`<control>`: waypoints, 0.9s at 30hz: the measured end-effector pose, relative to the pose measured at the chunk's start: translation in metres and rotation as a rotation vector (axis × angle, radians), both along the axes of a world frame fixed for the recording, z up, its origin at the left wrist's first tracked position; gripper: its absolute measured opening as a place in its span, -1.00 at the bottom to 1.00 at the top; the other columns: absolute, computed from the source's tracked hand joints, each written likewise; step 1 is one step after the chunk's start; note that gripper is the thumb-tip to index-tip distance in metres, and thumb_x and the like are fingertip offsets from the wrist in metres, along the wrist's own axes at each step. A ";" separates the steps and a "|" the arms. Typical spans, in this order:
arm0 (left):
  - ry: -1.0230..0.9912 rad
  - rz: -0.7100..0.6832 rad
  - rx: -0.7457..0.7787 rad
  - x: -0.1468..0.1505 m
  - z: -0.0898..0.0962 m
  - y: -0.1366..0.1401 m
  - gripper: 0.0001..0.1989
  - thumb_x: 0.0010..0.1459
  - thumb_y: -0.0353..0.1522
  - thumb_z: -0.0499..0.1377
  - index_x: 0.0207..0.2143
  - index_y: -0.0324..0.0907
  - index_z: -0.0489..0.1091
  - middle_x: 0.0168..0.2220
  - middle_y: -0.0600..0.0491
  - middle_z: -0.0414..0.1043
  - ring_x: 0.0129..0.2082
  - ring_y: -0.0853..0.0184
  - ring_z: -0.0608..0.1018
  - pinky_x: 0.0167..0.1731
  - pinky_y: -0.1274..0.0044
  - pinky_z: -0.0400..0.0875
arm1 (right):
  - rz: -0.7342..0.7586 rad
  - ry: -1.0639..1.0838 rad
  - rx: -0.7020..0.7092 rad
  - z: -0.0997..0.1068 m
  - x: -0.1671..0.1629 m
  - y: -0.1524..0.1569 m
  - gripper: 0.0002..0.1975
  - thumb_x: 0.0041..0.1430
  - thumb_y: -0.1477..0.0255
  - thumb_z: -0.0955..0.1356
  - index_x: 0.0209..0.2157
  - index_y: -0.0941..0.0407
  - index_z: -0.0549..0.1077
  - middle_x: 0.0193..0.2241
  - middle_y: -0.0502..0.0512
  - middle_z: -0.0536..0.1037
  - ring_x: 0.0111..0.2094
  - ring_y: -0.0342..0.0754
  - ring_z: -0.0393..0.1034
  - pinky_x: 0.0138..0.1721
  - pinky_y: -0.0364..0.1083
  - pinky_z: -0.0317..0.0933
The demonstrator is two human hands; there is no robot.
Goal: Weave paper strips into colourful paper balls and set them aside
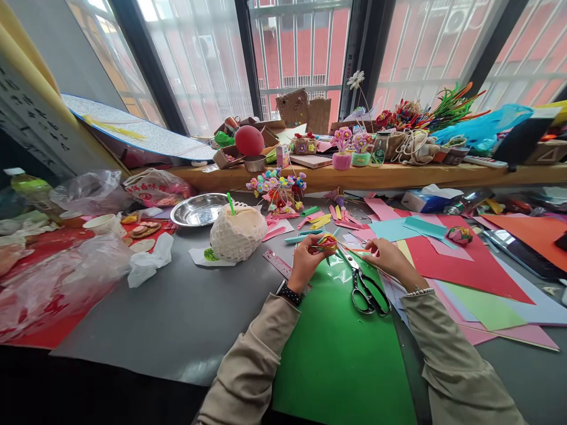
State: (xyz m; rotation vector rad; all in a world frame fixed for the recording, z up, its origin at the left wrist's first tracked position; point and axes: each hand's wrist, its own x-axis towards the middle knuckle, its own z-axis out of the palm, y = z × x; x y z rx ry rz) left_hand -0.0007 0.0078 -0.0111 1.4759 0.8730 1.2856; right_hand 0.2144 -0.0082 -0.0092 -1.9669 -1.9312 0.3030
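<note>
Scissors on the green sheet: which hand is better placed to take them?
Probably the right hand: the scissors' handles lie nearer it, while the left hand holds a colourful bundle.

free room over near green sheet (339, 354), scissors (355, 265) blocking beyond

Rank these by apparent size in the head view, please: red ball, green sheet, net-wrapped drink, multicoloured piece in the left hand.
1. Green sheet
2. Net-wrapped drink
3. Red ball
4. Multicoloured piece in the left hand, which partly covers it
</note>
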 end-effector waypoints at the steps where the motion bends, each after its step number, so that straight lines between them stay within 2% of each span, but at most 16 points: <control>1: 0.012 -0.001 -0.011 0.000 0.000 0.000 -0.58 -0.24 -0.36 0.30 -0.25 -0.23 0.32 -0.27 -0.02 0.45 -0.31 0.33 0.51 -0.28 0.48 0.41 | 0.006 -0.011 -0.025 0.000 -0.002 0.000 -0.83 -0.07 0.41 0.30 -0.38 0.18 0.36 -0.39 0.13 0.44 -0.39 -0.07 0.31 -0.43 -0.16 0.13; 8: 0.013 -0.079 -0.051 -0.001 0.001 0.000 -0.45 -0.24 -0.44 0.29 -0.11 -0.21 0.27 -0.14 -0.03 0.39 -0.26 0.33 0.49 -0.26 0.50 0.40 | -0.020 -0.049 -0.089 -0.001 -0.006 0.003 -0.90 -0.06 0.55 0.24 -0.44 0.20 0.37 -0.46 0.12 0.46 -0.44 -0.11 0.31 -0.49 -0.19 0.05; 16: -0.099 -0.063 -0.054 0.000 0.002 -0.002 -0.61 -0.23 -0.46 0.28 -0.24 -0.24 0.39 -0.26 -0.01 0.47 -0.29 0.30 0.52 -0.19 0.44 0.38 | -0.058 -0.051 -0.094 0.001 -0.007 0.001 -0.88 -0.16 0.59 0.27 -0.47 0.20 0.36 -0.49 0.12 0.47 -0.45 -0.10 0.32 -0.52 -0.20 0.03; 23: -0.157 -0.045 -0.076 0.001 0.002 -0.004 -0.64 -0.23 -0.49 0.26 -0.26 -0.25 0.41 -0.24 -0.01 0.48 -0.27 0.29 0.52 -0.14 0.41 0.37 | -0.087 -0.016 -0.005 -0.003 -0.006 0.002 -0.88 -0.17 0.59 0.26 -0.48 0.19 0.36 -0.52 0.10 0.45 -0.48 -0.09 0.31 -0.51 -0.18 0.04; 27: -0.106 -0.057 -0.034 0.001 0.001 -0.002 -0.59 -0.19 -0.47 0.25 -0.18 -0.21 0.38 -0.21 0.00 0.46 -0.24 0.28 0.51 -0.14 0.42 0.37 | -0.100 0.032 0.104 -0.001 -0.007 0.001 -0.85 -0.12 0.60 0.23 -0.43 0.19 0.36 -0.47 0.10 0.44 -0.45 -0.11 0.30 -0.46 -0.18 0.10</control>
